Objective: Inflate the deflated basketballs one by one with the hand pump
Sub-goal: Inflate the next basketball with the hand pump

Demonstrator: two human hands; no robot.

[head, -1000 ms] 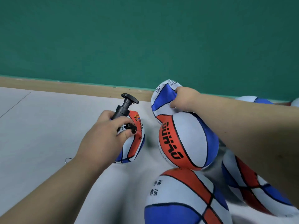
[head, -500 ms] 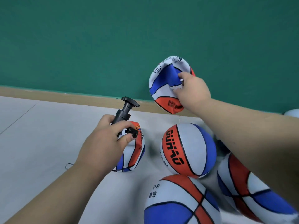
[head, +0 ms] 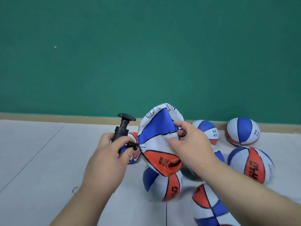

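Subject item: we observe a deflated basketball [head: 156, 137], collapsed into a folded bowl shape with blue, white and orange panels. It is held up in the middle of the view, above the floor [head: 40, 160] and directly over an inflated ball [head: 162, 185]. Its lower orange tip overlaps that ball in view; we cannot tell whether they touch.

The right hand [head: 187, 144] holds the deflated basketball, with thumb and fingers pinching a fold where the blue panel meets the white one.

The left hand [head: 110, 152] is wrapped round the barrel of the black hand pump [head: 121, 132], which stands nearly upright with its T-handle at the top. The thumb lies by the pump's black side fitting [head: 133, 145], which sits at the left edge of the deflated basketball. We cannot tell whether a needle has entered the valve.

A second ball [head: 135, 158] is partly hidden just behind the left hand and pump.

Surroundings: a lettered orange, white and blue ball [head: 250, 165] rests on the floor to the right, and another ball [head: 208, 207] lies under the right forearm. Two further balls [head: 206, 131] [head: 242, 131] lie near the wooden baseboard [head: 65, 117], below a green wall [head: 146, 54].
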